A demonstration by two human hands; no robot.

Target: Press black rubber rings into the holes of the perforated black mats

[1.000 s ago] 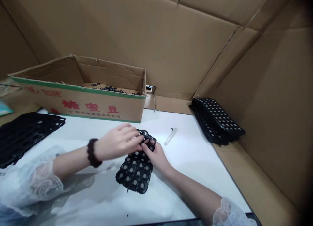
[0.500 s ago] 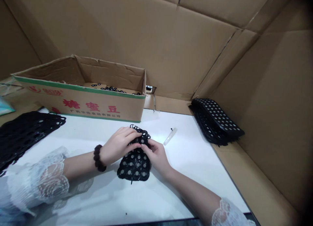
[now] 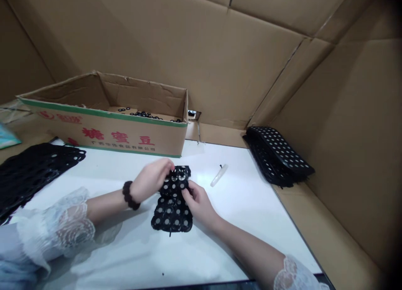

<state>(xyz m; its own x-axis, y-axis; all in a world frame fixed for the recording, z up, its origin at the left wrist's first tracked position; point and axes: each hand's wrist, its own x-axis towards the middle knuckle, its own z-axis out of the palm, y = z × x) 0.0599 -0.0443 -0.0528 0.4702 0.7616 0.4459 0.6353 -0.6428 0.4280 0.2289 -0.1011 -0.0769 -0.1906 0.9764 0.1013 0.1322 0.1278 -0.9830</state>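
A small black perforated sheet (image 3: 171, 216) with rows of round holes lies on the white tabletop in front of me, narrowed at its middle. My left hand (image 3: 153, 179) is closed at the sheet's upper left edge, its fingertips bent over the corner; what lies under them is partly hidden. Thumb and forefinger of my right hand (image 3: 201, 202) pinch the sheet's right edge, about halfway up. Just right of the sheet is a short whitish translucent tool (image 3: 219, 175) with a dark tip.
Behind my hands stands an open cardboard box (image 3: 132, 135) with loose black rings (image 3: 144, 114) inside. A pile of black holed sheets (image 3: 34, 168) lies at left. More dotted black sheets (image 3: 279, 152) are stacked at right. Cardboard walls (image 3: 201, 51) enclose the table.
My left hand has shifted from the sheet's upper middle to its upper left edge. The lattice at the top, folded up before, now lies flatter. My right hand has barely moved.
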